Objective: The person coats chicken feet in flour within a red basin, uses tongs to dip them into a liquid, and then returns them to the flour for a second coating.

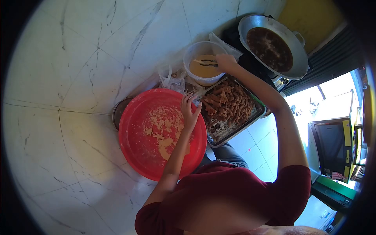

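Note:
My right hand (226, 63) is closed around a pair of tongs (207, 62), whose dark-tipped ends reach into a clear plastic tub (190, 50) of yellowish batter (201, 71). My left hand (190, 112) lies over the right rim of a wide red basin (129, 137), fingers spread and holding nothing. Inside the basin is pale flour (166, 123), with clumps toward the lower middle. Right beside that hand, a metal tray (235, 134) carries a heap of brown, knobbly fried pieces (231, 102).
A large wok (250, 24) of dark bubbling oil (270, 49) sits on a stove at upper right. Crumpled plastic bags (172, 81) lie between tub and basin. Marble-patterned tiles (78, 78) stretch across the left; a dark-fronted cabinet (331, 144) stands far right.

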A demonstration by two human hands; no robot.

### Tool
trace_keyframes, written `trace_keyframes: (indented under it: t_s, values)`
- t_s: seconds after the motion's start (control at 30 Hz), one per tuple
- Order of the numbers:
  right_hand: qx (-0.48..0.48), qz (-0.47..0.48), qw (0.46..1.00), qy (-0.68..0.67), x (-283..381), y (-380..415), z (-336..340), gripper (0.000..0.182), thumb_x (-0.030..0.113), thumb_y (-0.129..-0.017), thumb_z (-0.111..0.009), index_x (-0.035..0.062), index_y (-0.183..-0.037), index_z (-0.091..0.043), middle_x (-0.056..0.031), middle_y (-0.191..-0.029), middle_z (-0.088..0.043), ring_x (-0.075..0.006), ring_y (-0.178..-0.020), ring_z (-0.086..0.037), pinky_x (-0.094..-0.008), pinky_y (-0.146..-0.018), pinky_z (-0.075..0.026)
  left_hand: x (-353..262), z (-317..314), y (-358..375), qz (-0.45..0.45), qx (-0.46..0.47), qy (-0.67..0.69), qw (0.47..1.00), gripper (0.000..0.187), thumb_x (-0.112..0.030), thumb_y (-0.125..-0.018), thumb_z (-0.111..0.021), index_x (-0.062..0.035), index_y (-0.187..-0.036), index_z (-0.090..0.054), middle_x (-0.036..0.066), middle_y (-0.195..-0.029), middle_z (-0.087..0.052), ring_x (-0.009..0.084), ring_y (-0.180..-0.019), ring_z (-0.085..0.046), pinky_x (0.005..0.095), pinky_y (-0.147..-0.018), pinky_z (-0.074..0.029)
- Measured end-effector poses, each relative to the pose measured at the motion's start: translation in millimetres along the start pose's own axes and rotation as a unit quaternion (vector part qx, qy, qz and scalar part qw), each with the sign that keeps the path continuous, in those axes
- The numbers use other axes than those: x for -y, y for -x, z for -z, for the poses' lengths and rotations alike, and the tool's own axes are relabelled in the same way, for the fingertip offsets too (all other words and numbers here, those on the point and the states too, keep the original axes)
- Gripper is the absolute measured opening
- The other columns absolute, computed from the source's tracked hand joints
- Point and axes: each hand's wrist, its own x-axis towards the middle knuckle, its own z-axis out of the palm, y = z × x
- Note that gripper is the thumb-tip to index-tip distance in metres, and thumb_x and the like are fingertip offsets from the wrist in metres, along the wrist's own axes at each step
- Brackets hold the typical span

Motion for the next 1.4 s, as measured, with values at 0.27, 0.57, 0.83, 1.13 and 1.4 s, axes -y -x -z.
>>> trace_keyframes:
  t_s: [0.27,0.57,0.83,1.13,1.4]
  values:
    - [0.083,0.001,0.996,0.03,8.9,-39.1,-40.3,0.032,0.023,-0.063,-0.07,0.0054,-0.089,-0.067,-0.0141,-0.085,-0.066,-0.0293,-0.081,-0.065,-0.0388,-0.07,-0.052,3.6,-1.4,1.9,-0.006,-0.004,-0.022,1.0,0.034,-0.019,-0.079,-0.065,-0.0107,-0.11,-0.055,0.009,-0.119,-0.047,0.0326,-0.123,-0.033,0.0471,-0.101,-0.026]
    - [-0.073,-0.037,0.988,-0.129,-2.2,53.0,5.4,0.04,0.028,-0.07,-0.062,0.0159,-0.109,-0.062,-0.0141,-0.091,-0.064,-0.0306,-0.086,-0.062,-0.041,-0.076,-0.05,4.3,-1.2,2.5,0.002,0.003,0.001,1.0,0.034,-0.017,-0.079,-0.064,-0.01,-0.111,-0.055,0.009,-0.122,-0.046,0.033,-0.124,-0.032,0.0466,-0.103,-0.024]
    - [-0.173,-0.036,0.963,-0.203,7.8,87.0,-20.7,0.047,0.031,-0.074,-0.062,0.0174,-0.119,-0.056,-0.0136,-0.092,-0.062,-0.0307,-0.084,-0.061,-0.0404,-0.074,-0.048,0.5,-0.7,-0.1,0.002,-0.011,0.001,1.0,0.031,-0.018,-0.079,-0.065,-0.0105,-0.108,-0.057,0.008,-0.118,-0.047,0.0312,-0.123,-0.034,0.0459,-0.103,-0.024]
    - [-0.15,-0.025,0.966,-0.207,6.8,93.5,-37.7,0.048,0.029,-0.074,-0.059,0.0171,-0.12,-0.056,-0.0145,-0.088,-0.06,-0.0312,-0.084,-0.06,-0.0416,-0.073,-0.048,5.0,-2.9,3.1,0.015,0.002,-0.002,1.0,0.031,-0.021,-0.08,-0.064,-0.0118,-0.109,-0.056,0.008,-0.119,-0.046,0.032,-0.125,-0.031,0.0473,-0.102,-0.023]
    - [-0.173,-0.019,0.962,-0.209,7.6,95.3,-37.5,0.046,0.032,-0.076,-0.058,0.0182,-0.12,-0.056,-0.0123,-0.089,-0.061,-0.0306,-0.084,-0.06,-0.0406,-0.074,-0.048,9.4,-4.5,4.8,0.016,0.003,-0.009,1.0,0.031,-0.023,-0.081,-0.063,-0.0123,-0.109,-0.057,0.008,-0.119,-0.046,0.0321,-0.125,-0.03,0.0476,-0.102,-0.024]
